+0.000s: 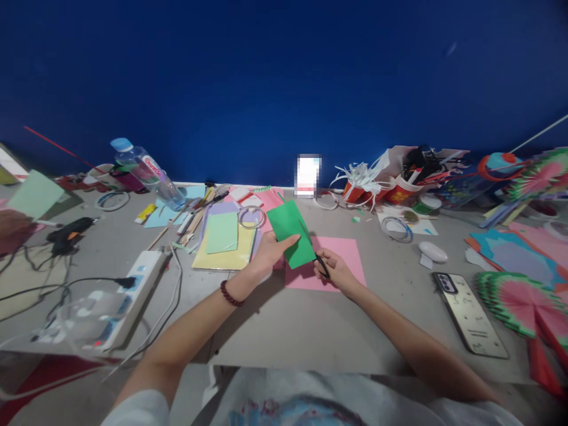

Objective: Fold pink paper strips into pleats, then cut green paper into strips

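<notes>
A sheet of green paper is held up by my left hand, thumb on its front face and fingers behind. My right hand is closed around the dark handles of a pair of scissors. Their blades reach up along the right part of the green sheet. Beneath both hands a square of pink paper lies flat on the grey table. To the left of my left hand is a pile of coloured paper, with a light green piece on a yellow sheet.
A power strip with cables and a black glue gun lie left. A water bottle leans near the blue wall. Red cups of paper strips stand behind. On the right are a phone and paper fans.
</notes>
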`<action>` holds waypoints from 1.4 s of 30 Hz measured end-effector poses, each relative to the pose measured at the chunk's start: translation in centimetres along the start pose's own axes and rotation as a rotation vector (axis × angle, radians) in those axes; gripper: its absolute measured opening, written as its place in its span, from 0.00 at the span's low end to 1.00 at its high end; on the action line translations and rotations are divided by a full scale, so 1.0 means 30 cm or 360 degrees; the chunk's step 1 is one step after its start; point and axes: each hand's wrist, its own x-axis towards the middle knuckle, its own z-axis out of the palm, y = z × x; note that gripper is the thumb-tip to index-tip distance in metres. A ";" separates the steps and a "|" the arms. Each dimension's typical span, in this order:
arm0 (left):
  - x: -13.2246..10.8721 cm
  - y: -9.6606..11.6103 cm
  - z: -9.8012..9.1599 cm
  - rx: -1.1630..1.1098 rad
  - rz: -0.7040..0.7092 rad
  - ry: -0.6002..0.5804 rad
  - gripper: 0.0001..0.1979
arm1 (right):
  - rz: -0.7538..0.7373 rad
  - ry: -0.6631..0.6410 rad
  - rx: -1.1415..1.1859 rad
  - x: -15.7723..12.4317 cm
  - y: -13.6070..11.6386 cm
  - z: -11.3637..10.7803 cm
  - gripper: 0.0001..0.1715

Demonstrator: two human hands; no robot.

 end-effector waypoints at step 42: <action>0.000 -0.037 -0.006 0.0224 -0.0001 -0.0040 0.16 | -0.0005 -0.0013 -0.0001 0.004 0.006 -0.007 0.27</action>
